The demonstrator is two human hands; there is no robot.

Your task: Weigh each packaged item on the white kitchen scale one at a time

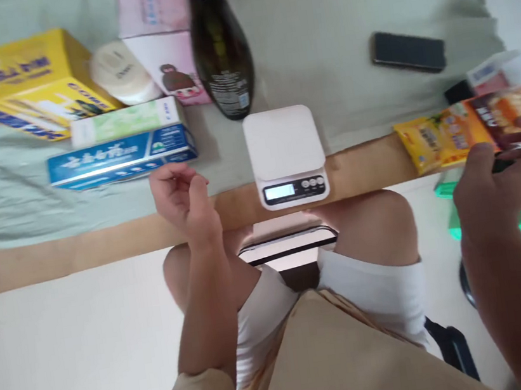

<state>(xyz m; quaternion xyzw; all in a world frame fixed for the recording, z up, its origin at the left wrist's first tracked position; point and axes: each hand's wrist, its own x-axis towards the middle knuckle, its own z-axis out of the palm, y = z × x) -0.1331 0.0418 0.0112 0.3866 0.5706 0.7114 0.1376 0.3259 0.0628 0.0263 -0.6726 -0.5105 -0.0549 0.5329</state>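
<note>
Yellow pkts [445, 135] by R hand [504, 188], blue box [116, 158] nr L hand [189, 199]

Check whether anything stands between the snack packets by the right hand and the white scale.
Nothing visible does; only brown edging and green cloth separate the packets and scale. A dark slab lies farther back.

The scale [285, 144] is white with a black panel [297, 189]; the packets [463, 130] are yellow, orange and brown. The bottle [222, 53] is dark with white print, the front box [121, 159] blue with white lettering, the cloth [314, 21] pale green.
</note>
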